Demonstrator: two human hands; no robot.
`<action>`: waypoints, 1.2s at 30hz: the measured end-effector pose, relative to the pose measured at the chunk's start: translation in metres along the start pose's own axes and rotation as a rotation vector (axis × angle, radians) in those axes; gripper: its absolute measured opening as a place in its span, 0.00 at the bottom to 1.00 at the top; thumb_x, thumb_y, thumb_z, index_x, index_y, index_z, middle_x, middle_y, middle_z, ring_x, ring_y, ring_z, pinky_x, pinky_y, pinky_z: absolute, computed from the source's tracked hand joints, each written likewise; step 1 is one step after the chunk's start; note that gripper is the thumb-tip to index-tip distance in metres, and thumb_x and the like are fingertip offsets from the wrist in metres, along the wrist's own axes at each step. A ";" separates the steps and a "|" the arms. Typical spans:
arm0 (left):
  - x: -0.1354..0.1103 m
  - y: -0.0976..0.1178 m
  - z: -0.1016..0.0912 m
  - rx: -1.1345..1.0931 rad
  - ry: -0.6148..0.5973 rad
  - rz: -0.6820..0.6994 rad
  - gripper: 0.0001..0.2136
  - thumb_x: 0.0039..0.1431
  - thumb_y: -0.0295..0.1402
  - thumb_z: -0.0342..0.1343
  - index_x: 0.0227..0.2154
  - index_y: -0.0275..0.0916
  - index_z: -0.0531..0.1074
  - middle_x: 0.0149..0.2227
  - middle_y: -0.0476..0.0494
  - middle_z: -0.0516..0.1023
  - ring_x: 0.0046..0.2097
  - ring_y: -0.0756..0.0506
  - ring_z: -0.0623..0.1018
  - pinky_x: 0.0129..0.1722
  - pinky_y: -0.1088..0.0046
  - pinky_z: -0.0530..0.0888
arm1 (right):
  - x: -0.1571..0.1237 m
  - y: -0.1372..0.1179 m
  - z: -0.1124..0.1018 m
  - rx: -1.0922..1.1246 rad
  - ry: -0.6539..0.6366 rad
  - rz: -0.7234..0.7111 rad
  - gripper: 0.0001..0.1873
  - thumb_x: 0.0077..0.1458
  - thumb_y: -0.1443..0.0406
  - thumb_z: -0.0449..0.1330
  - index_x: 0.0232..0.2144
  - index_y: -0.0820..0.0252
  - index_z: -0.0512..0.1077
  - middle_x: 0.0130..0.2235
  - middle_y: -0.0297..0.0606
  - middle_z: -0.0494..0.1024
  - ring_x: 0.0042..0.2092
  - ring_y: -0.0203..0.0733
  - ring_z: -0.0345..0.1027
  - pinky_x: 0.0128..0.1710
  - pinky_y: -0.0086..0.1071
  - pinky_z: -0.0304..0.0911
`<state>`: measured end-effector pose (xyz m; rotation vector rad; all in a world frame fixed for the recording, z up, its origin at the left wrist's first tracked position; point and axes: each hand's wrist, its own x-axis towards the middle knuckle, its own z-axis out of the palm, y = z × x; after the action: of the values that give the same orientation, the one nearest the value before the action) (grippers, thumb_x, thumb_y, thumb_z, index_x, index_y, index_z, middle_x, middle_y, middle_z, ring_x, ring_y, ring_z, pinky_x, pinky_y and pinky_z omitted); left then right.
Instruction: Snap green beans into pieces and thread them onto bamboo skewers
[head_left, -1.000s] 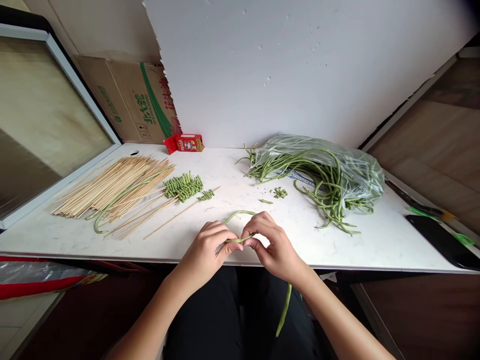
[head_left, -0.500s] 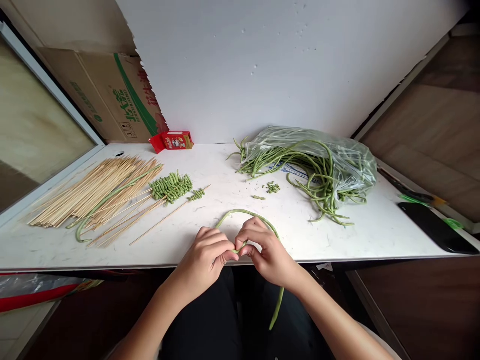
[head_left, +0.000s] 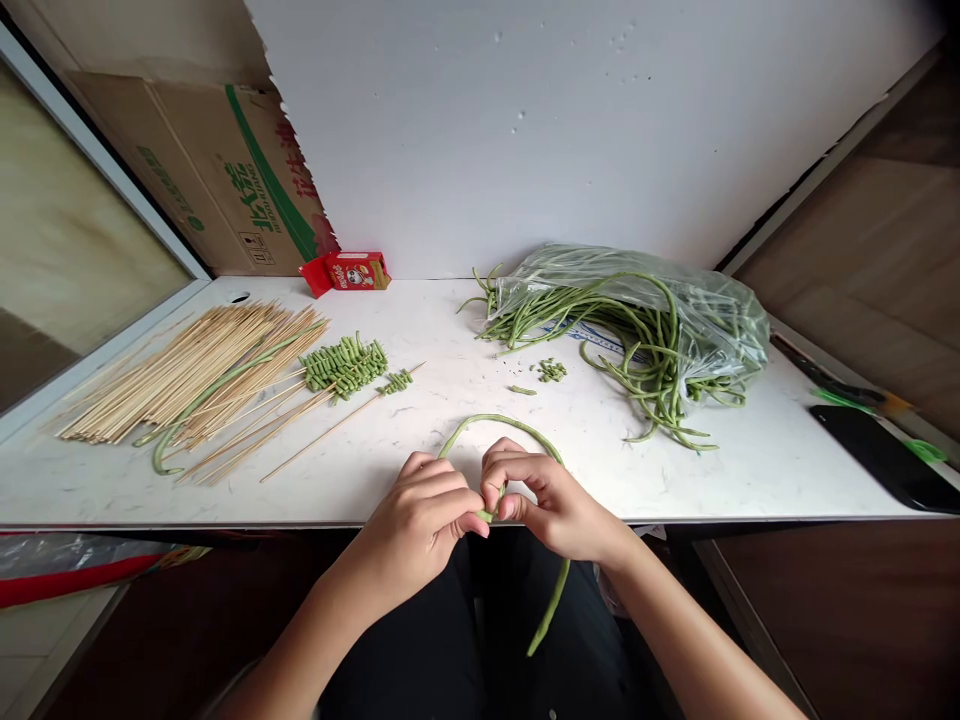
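Note:
At the table's front edge, a long green bean is pinched between both hands. My left hand closes thumb and finger on a short stretch of it. Close beside, my right hand grips the same bean, which bends sharply between the fingertips; whether it has snapped there I cannot tell. The bean loops up over the tabletop behind my hands, and one end hangs down over my lap. Left of the hands lies a wooden skewer with short bean pieces threaded near its tip.
Filled bean skewers lie beside a heap of bare skewers, with a loose bean across it. At the back right, a plastic bag spills long beans. Bean scraps, a red box and a black phone also lie there.
Both hands have shifted slightly right and down. The bean between the fingertips is bent more sharply, and its hanging end has swung a little left.

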<state>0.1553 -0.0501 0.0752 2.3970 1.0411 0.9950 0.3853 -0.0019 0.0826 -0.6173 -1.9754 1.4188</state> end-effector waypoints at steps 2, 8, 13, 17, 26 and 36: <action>-0.003 -0.006 -0.007 0.037 0.041 0.002 0.12 0.72 0.24 0.54 0.30 0.39 0.71 0.29 0.50 0.74 0.35 0.47 0.71 0.44 0.67 0.65 | -0.003 0.001 -0.013 0.072 0.060 -0.034 0.24 0.68 0.44 0.59 0.30 0.56 0.74 0.32 0.38 0.72 0.39 0.46 0.65 0.42 0.41 0.64; -0.004 -0.005 -0.015 0.106 0.096 -0.041 0.05 0.73 0.28 0.57 0.37 0.39 0.74 0.31 0.49 0.76 0.35 0.47 0.72 0.45 0.66 0.66 | -0.012 0.027 -0.063 -0.215 0.501 -0.005 0.11 0.60 0.54 0.71 0.39 0.53 0.83 0.38 0.42 0.81 0.43 0.50 0.71 0.41 0.41 0.65; -0.006 -0.011 -0.009 0.114 0.135 -0.091 0.04 0.73 0.31 0.57 0.40 0.39 0.76 0.35 0.47 0.80 0.38 0.46 0.75 0.44 0.67 0.67 | 0.008 0.058 -0.086 -0.608 0.642 0.153 0.16 0.67 0.55 0.61 0.46 0.54 0.85 0.41 0.45 0.84 0.43 0.51 0.72 0.39 0.42 0.65; -0.010 -0.021 -0.008 0.055 0.131 -0.117 0.04 0.73 0.31 0.58 0.41 0.40 0.76 0.36 0.47 0.81 0.39 0.46 0.75 0.44 0.68 0.68 | 0.041 0.071 -0.099 -0.740 0.629 0.182 0.13 0.62 0.58 0.65 0.43 0.57 0.86 0.42 0.46 0.86 0.45 0.55 0.73 0.46 0.46 0.66; -0.010 -0.023 -0.013 0.021 0.142 -0.148 0.05 0.73 0.33 0.58 0.42 0.40 0.79 0.36 0.46 0.82 0.38 0.46 0.75 0.44 0.67 0.70 | 0.054 0.077 -0.098 -0.849 0.378 0.100 0.24 0.72 0.51 0.54 0.35 0.57 0.83 0.38 0.45 0.85 0.42 0.51 0.72 0.54 0.48 0.60; -0.015 -0.020 -0.011 -0.008 0.099 -0.198 0.22 0.75 0.27 0.49 0.69 0.45 0.68 0.46 0.39 0.78 0.48 0.43 0.77 0.51 0.65 0.78 | 0.029 0.043 -0.075 -0.539 0.633 0.114 0.28 0.73 0.46 0.50 0.43 0.56 0.83 0.47 0.45 0.86 0.51 0.53 0.75 0.49 0.44 0.66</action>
<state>0.1303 -0.0471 0.0655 2.2058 1.2789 1.0518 0.4197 0.0807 0.0656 -1.2550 -1.7911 0.6021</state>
